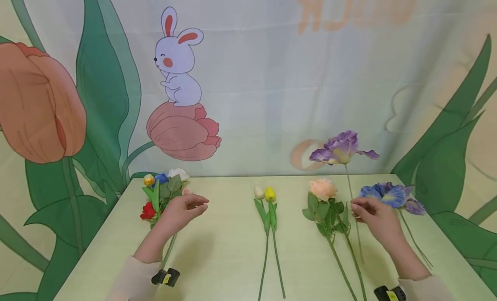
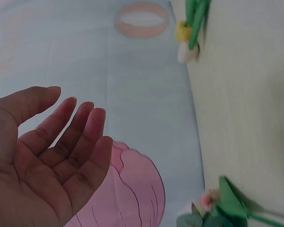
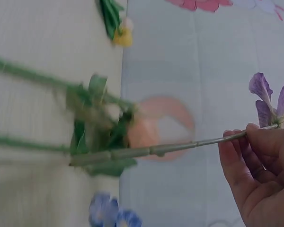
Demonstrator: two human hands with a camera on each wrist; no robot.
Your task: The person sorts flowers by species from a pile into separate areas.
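Right Hand Grasping Purple Flower; Left Hand Released

The right hand (image 1: 378,223) is pinching the stem of a purple flower (image 1: 337,149) between thumb and fingers. The bloom is standing above the hand, against the printed backdrop (image 1: 252,89); the stem is slanting down over the counter (image 1: 229,253). Whether its lower end is touching the surface cannot be told.

The left hand (image 1: 181,214) is holding nothing; its fingers are bending loosely, palm bare, in front of a mixed bunch (image 1: 165,191) at the counter's left side. A red flower (image 1: 147,211) is showing at the bunch's left edge.

A white tulip (image 1: 259,192) and a yellow tulip (image 1: 270,193) are lying side by side between the hands. A peach rose (image 1: 323,189) is lying just left of the held stem, and a blue flower (image 1: 388,195) is lying just behind the right hand.
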